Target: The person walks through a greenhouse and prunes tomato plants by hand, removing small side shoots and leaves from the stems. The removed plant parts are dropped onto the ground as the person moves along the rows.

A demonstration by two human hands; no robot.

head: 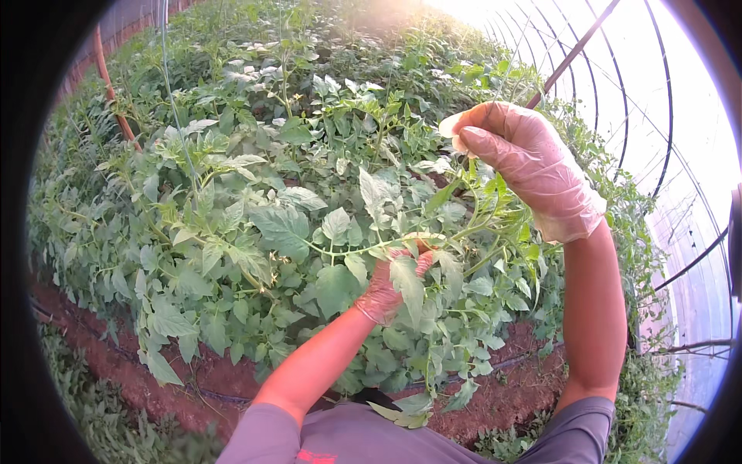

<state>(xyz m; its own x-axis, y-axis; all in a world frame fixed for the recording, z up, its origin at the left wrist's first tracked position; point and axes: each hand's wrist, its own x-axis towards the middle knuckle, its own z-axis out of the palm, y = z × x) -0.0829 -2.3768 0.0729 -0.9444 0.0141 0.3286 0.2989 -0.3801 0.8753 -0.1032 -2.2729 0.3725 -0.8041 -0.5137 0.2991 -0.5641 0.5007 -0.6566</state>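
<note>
Both my hands wear thin translucent gloves. My left hand (389, 290) is in the foliage at the centre, its fingers curled round a green tomato stem (464, 233) and partly hidden by leaves. A long leaf stalk (353, 252) with broad leaflets reaches left across its fingertips. Higher up and to the right, my right hand (522, 156) has thumb and fingers pinched together above the shoot tip (495, 194). A thin twine (511, 58) runs down from above to these fingers; their grip on it is only faintly visible.
Dense tomato plants (232, 133) with small yellow flowers surround my hands. Another twine (171, 98) hangs at the left, near a reddish pole (107, 81). Reddish soil (226, 371) with a dark drip hose (217, 397) lies below. Curved greenhouse ribs (669, 98) and plastic film stand at the right.
</note>
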